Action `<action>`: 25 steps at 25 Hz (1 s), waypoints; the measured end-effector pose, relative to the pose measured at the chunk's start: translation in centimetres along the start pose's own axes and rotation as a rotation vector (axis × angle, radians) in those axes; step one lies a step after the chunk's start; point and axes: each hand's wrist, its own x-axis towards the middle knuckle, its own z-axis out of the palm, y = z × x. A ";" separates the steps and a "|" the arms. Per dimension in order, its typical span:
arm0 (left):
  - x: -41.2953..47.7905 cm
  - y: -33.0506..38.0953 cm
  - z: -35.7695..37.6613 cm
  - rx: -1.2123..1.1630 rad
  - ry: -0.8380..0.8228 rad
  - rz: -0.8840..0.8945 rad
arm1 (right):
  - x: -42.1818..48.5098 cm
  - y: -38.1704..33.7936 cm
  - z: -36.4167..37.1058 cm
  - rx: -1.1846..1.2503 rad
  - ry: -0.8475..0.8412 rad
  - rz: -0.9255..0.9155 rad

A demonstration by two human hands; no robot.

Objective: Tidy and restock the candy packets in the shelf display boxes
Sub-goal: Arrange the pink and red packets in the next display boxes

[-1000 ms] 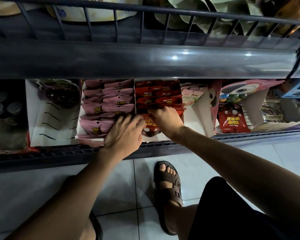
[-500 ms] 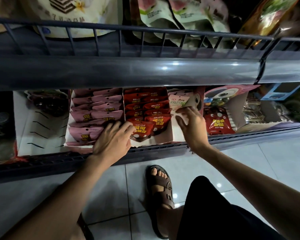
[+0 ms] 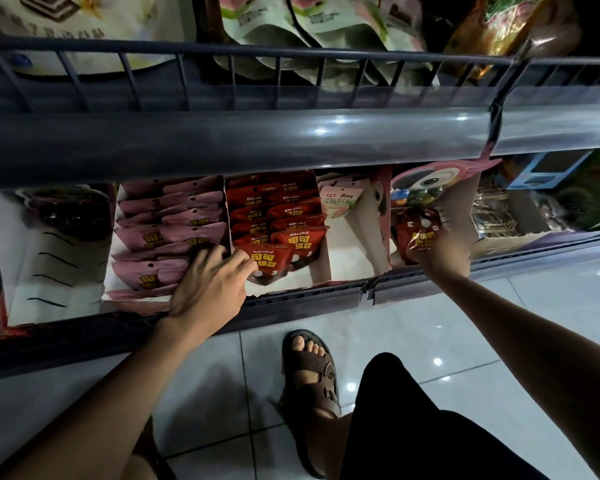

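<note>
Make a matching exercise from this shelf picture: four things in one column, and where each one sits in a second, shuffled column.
Things
1. pink packets
2. red packets
3. left hand
4. right hand

Places
A. on a single red packet in the box under the cartoon-eye card
B. in the box right of the pink ones
C. in the box left of the red ones
D. resting across the fronts of the pink and red boxes

Pairs: 1-C, 2-B, 3-D, 4-A

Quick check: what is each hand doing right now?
Left hand: open, fingers spread on the front red packet, not gripping.
Right hand: closed on a red packet in the right display box.
</note>
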 end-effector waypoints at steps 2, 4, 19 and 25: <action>0.0 0.0 0.1 0.015 -0.001 -0.003 | 0.1 0.2 0.4 -0.026 0.013 0.015; 0.1 0.0 0.1 0.027 -0.001 -0.002 | 0.2 0.3 0.5 0.004 0.065 0.021; -0.1 0.2 -0.2 0.021 0.010 -0.021 | -6.8 -1.6 -4.5 0.652 0.366 -0.118; -0.2 0.3 0.0 0.023 0.007 -0.029 | -11.4 -5.2 -6.8 0.400 0.141 -0.827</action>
